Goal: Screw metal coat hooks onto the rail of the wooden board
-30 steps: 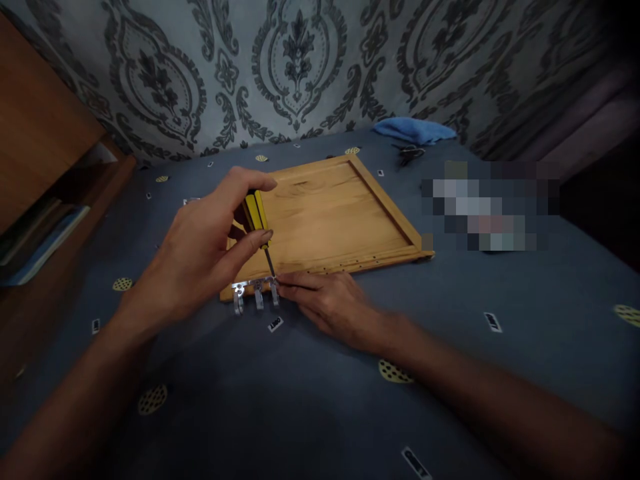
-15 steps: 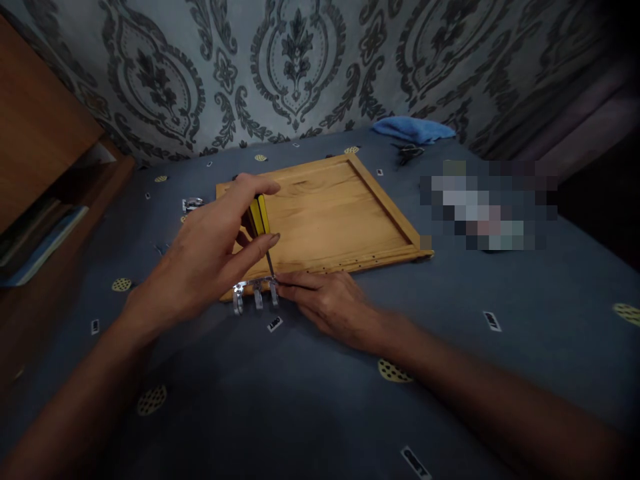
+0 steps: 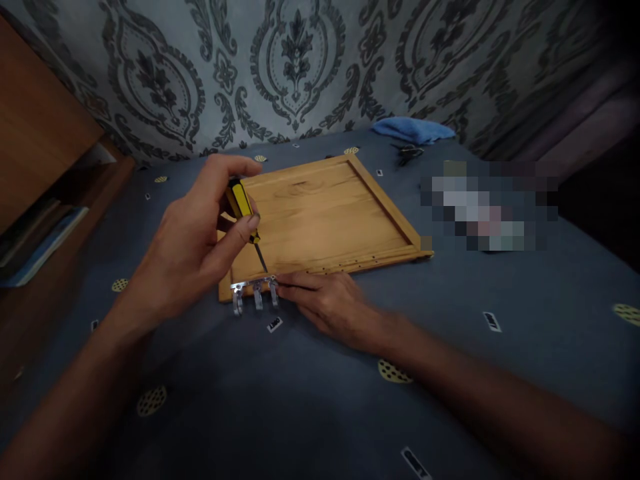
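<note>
My left hand (image 3: 195,240) is closed round the yellow and black handle of a screwdriver (image 3: 241,205), whose thin shaft slants down to the metal hook rack (image 3: 254,291). The rack, with three small hooks, lies along the near edge of a wooden panel (image 3: 325,213). My right hand (image 3: 327,303) rests on the blue bedsheet (image 3: 300,393), its fingers pressed together against the rack's right end, holding it in place.
A blue cloth (image 3: 413,129) and dark scissors (image 3: 407,153) lie at the back by the patterned wall. A wooden shelf with books (image 3: 35,243) stands at the left. A blurred patch sits right of the panel.
My left hand has tilted the screwdriver handle up and to the left; the tip stays at the rack. A small metal piece seen left of the panel half a second ago is now hidden.
</note>
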Tool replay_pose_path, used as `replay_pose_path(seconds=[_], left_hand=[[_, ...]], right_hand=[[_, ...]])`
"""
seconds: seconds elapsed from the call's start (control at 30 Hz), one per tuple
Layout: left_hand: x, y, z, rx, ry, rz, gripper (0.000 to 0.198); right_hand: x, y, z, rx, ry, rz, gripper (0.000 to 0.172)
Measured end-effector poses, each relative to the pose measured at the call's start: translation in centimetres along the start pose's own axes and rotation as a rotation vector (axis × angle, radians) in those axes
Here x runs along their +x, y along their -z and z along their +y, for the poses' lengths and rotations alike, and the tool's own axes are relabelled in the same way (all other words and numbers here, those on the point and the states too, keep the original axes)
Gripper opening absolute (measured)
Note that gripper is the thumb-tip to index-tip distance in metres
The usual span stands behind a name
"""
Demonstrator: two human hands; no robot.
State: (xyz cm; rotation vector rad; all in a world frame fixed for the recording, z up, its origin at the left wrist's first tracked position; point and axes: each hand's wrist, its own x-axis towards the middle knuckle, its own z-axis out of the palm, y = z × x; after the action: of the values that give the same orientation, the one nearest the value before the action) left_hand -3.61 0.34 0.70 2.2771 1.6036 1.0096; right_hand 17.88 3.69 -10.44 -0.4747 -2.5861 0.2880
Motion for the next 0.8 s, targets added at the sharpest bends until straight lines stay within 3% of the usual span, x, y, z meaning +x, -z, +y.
replay_pose_path(seconds=[0.37,0.8], left_hand=[[0.23,-0.93,0.48,0.14,-0.013,-0.087,0.037],[0.27,-0.42,0.27,0.181,-0.031,-0.116,0.025]], right_hand=[[0.19,0.12,-0.22,0.0,-0.005,-0.025,0.032],[0.23,0.24,-0.34,-0.005,0.0,-0.026,0.031]])
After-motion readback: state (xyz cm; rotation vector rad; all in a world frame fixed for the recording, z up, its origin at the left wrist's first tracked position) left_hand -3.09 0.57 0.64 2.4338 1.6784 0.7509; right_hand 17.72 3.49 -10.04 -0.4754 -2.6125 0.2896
